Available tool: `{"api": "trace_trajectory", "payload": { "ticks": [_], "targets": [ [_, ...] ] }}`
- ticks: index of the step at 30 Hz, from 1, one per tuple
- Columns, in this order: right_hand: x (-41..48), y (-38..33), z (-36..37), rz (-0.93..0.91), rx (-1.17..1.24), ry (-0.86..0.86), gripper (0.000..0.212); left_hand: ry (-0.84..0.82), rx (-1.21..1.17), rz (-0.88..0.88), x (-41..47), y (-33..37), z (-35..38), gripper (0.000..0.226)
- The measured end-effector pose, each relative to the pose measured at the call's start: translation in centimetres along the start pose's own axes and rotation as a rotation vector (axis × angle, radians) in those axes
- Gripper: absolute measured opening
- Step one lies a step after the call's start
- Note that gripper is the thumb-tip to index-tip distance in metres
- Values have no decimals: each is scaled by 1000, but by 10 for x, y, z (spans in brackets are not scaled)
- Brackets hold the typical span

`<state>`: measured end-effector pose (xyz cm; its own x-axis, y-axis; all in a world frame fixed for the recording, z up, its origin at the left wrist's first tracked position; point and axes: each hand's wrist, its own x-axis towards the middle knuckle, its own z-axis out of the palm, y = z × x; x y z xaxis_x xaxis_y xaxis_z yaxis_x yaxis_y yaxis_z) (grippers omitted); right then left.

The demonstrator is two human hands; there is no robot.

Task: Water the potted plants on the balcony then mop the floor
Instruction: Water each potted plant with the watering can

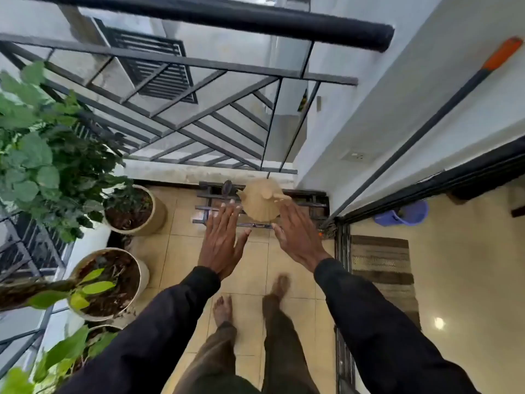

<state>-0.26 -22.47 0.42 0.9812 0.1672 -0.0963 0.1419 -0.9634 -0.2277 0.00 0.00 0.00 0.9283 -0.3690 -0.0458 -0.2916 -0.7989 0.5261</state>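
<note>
- Centre of frame, just above my fingertips: the beige watering can stands upright on a low dark metal rack at the foot of the railing.
- Both hands are flat, palms down, with fingers straight and a little spread, holding nothing. My left hand lies lower left of the can and my right hand lower right.
- Key relation: the can sits between the two hands and beyond them, toward the top of the frame, so I judge the reach runs straight ahead and down.
- Long axis of the can: judged from the stubs projecting at its left and right edges, it runs across the frame. Blur hides which stub is the spout and which the handle.
- Nearer hand: the right, whose fingertips overlap the can's right-hand stub in the picture, though contact cannot be told. The left fingertips lie just beside the can's left flank.
- Left edge of frame: potted plants in pale pots with dark soil showing, the targets of the watering step.
- Right of frame: the mop leans against the wall, and a purple bucket stands past the door threshold. I judge both belong to the later step.
</note>
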Motion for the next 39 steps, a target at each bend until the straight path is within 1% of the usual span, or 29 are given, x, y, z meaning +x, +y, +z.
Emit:
{"api": "trace_trajectory", "payload": {
  "ticks": [2,5,10,12,14,17,21,25,29,32,36,39],
  "targets": [
    [19,17,3,4,47,-37,62,-39,-23,-59,18,-4,8,65],
    [49,47,18,-19,45,-90,57,-78,-9,-140,42,-9,27,58],
    [104,110,50,-61,68,-163,50,-63,-2,-336,86,-7,69,55],
    [120,130,58,-67,79,-201,44,-80,-27,-383,101,-2,86,51],
    [134,146,67,-110,74,-222,38,-90,-35,-428,113,1,99,42],
    [157,170,85,-154,97,-295,37,-135,-76,-498,132,0,117,38],
    [178,197,118,-183,37,-373,29,-198,-148,-509,148,-19,149,40],
    [202,214,158,-199,-12,-429,23,-216,-242,-494,156,-47,183,38],
    [223,226,205,-203,-6,-508,30,-204,-298,-495,160,-72,210,36],
    [235,232,240,-196,-1,-563,34,-188,-333,-547,162,-85,226,32],
    [244,232,272,-158,-42,-608,38,-209,-378,-557,163,-96,248,39],
    [249,232,290,-114,-34,-625,42,-220,-379,-576,163,-102,259,32]
  ]
}}
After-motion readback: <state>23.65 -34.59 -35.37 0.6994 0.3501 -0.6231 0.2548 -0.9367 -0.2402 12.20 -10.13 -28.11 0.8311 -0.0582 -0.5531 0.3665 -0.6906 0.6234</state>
